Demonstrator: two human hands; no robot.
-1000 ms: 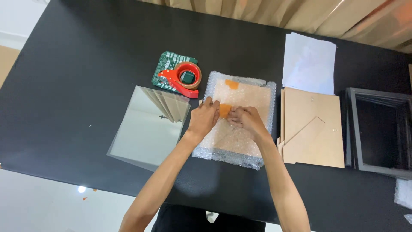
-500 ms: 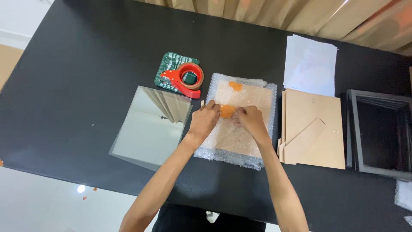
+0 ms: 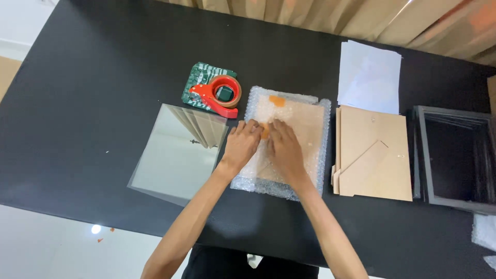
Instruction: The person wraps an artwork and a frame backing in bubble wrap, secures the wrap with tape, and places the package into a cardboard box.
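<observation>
Left hand: your left hand (image 3: 242, 147) lies flat, palm down, on the left half of the bubble-wrapped bundle (image 3: 283, 142); fingers spread and pressing, nothing gripped.
Right hand: your right hand (image 3: 284, 150) lies beside it, also open and flat; fingertips of both meet at a small orange tape strip (image 3: 264, 131), which fits with pressing it down onto the wrap.
Bundle: centre of the black counter (image 3: 103, 67), lying flat; a tan panel shows through the wrap. A second orange strip (image 3: 277, 101) sits near its far edge, so one flap appears already fastened.
Tape dispenser: red dispenser (image 3: 218, 95) on a green pad, just beyond the bundle's far-left corner, within reach of your left hand.
Glass pane: the pane (image 3: 178, 152) lies flat just to the left of the bundle.
Backing boards: tan stack (image 3: 373, 153) just right of the bundle.
Frames: dark frames (image 3: 454, 157) further right.
White sheets: stack (image 3: 369, 76) beyond the boards.
</observation>
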